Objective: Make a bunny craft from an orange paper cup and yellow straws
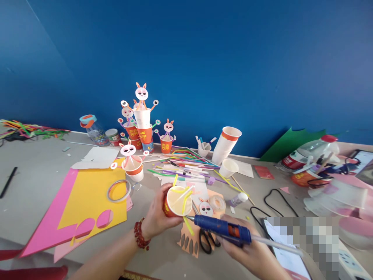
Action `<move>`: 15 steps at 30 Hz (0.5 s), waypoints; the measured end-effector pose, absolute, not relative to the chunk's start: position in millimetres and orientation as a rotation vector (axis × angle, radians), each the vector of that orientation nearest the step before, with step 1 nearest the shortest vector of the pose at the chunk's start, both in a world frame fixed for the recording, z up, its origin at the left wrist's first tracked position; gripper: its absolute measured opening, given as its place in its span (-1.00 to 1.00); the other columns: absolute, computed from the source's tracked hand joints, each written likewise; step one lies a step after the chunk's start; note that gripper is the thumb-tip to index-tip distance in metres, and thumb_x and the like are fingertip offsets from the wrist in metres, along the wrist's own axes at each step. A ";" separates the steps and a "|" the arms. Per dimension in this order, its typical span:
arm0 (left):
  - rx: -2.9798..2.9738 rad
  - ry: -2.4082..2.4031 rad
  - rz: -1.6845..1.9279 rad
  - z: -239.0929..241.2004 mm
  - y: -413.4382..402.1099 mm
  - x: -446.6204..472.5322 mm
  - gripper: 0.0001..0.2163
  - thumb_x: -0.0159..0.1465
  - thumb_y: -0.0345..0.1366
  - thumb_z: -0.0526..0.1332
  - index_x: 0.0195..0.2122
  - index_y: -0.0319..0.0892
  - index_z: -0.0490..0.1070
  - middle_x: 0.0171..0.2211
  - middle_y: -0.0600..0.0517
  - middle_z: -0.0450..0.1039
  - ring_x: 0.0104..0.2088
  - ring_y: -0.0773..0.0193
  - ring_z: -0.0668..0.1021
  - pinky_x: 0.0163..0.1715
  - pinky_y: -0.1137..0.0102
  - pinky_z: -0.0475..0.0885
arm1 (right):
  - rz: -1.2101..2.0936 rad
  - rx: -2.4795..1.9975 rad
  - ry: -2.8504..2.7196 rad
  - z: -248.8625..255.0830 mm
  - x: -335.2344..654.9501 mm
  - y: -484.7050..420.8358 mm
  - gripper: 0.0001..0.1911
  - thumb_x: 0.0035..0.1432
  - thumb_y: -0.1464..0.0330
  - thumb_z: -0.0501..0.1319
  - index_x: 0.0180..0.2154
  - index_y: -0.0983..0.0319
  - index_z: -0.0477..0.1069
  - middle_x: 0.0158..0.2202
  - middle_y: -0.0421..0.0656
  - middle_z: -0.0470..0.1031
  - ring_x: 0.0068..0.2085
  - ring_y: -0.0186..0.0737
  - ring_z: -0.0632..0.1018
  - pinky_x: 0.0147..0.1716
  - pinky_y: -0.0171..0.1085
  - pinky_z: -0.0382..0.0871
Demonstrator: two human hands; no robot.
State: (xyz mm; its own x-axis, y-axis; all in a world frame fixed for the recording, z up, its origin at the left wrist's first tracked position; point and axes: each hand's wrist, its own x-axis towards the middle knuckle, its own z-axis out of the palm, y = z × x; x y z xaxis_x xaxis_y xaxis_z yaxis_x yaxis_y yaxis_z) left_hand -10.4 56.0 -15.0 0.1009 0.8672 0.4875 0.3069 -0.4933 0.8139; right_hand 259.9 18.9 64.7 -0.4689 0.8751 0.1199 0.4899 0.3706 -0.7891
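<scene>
My left hand point(157, 214) is wrapped round a red paper cup point(175, 208), tilted so its white inside faces me. Yellow bendy strips point(184, 205) and a white stick sit in it, with yellow ends poking past the rim. My right hand point(247, 249) grips a blue hot glue gun point(218, 225), a long glue stick running out of its back. The nozzle is at the cup's near rim, beside a yellow strip; whether it touches is unclear. Just beyond lies a paper rabbit face point(205, 207). Black scissors point(206, 241) lie below the gun on orange cut paper point(188, 239).
Several finished rabbit cups point(144, 134) stand at the back left. Yellow card point(87, 194) and a tape ring point(119, 190) lie left. Colored pens point(186, 171), a glue stick point(238, 199) and stacked cups point(225, 146) are beyond my hands. A black cable point(274, 191) and tablet point(287, 249) lie right.
</scene>
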 end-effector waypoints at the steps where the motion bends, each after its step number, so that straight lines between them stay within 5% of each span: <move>1: 1.864 1.145 1.397 -14.7 55.9 -10.3 -0.21 -0.02 -0.18 0.50 0.21 -0.10 0.16 0.11 -0.16 0.40 0.09 -0.11 0.53 0.07 0.04 0.48 | 0.948 -1.174 -2.111 65.1 259.9 19.0 -0.85 0.24 0.29 0.19 -0.36 0.20 0.43 -0.46 -0.18 0.49 -0.44 -0.21 0.51 -0.43 -0.33 0.41; 15: 1.898 1.155 1.398 -11.0 55.4 -10.2 -0.24 0.02 -0.22 0.47 0.21 -0.08 0.14 0.11 -0.15 0.40 0.09 -0.08 0.53 0.06 0.07 0.49 | 0.922 -1.189 -2.141 64.0 263.4 18.5 -0.78 0.26 0.29 0.18 -0.44 0.19 0.34 -0.50 -0.22 0.42 -0.47 -0.24 0.46 -0.46 -0.33 0.34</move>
State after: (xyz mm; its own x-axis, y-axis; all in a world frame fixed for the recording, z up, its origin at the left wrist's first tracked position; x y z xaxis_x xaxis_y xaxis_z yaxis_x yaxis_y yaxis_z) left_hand -10.2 55.4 -11.0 0.1080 0.8577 0.5027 0.3320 -0.5078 0.7950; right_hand 263.4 18.5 64.0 -0.4800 0.8702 0.1112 0.5170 0.3830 -0.7655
